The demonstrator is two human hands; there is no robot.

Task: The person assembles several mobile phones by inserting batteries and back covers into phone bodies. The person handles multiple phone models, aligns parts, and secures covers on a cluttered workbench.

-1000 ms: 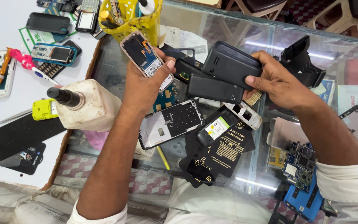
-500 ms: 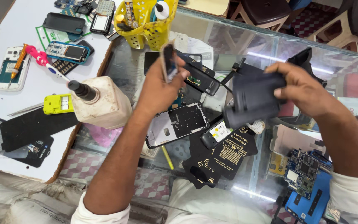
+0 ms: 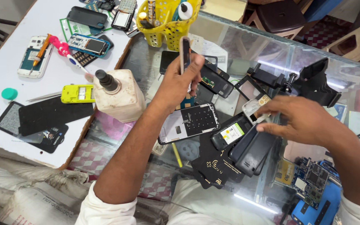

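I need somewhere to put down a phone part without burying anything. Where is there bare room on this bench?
Bare white tabletop lies left of the white back-less phone, and more between the green cap and the yellow keypad frame. The glass counter is open along its far edge. Around the left hand and right hand it is crowded.

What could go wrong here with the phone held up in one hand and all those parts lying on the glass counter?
The left hand pinches the phone edge-on above the glass counter; if it slips, it could hit the glass or the open phone frame below.

The right hand is at the dark back cover, which lies on a crowded pile; it might knock the battery or small parts loose.

The bottle stands close by the left forearm and could tip.
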